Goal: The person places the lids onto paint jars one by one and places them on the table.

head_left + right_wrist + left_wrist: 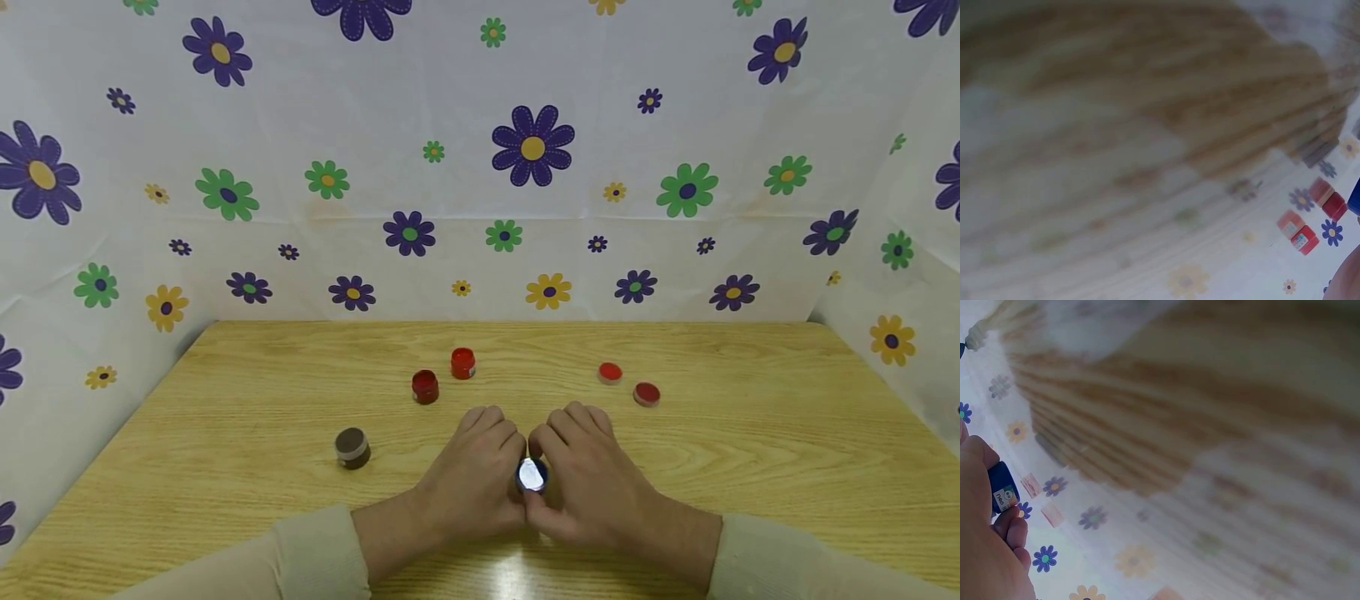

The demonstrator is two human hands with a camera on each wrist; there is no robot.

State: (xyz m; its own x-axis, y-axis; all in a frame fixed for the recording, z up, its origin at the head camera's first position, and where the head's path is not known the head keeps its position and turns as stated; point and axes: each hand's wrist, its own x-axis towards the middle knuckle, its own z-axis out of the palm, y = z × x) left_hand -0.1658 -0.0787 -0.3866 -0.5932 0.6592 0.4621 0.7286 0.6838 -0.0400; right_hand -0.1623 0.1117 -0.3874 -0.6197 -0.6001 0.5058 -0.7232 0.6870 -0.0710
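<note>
Between both hands, near the front middle of the table, is a small blue paint jar (1004, 490), its top catching a bright glare in the head view. My left hand (480, 475) grips it from the left with curled fingers. From the other side my right hand (588, 475) grips it too, the thumb lying at the jar's near edge. In the left wrist view a printed label shows on the jar. Only a sliver of the blue jar (1355, 200) appears in the right wrist view. The hands hide most of its body.
Behind the left hand stand an open dark red jar (425, 387) and an open bright red jar (462, 363). A lidded brown jar (352, 448) is on the left. A bright red lid (610, 372) and a dark red lid (647, 394) lie to the right. Flowered cloth (450, 250) encloses the table.
</note>
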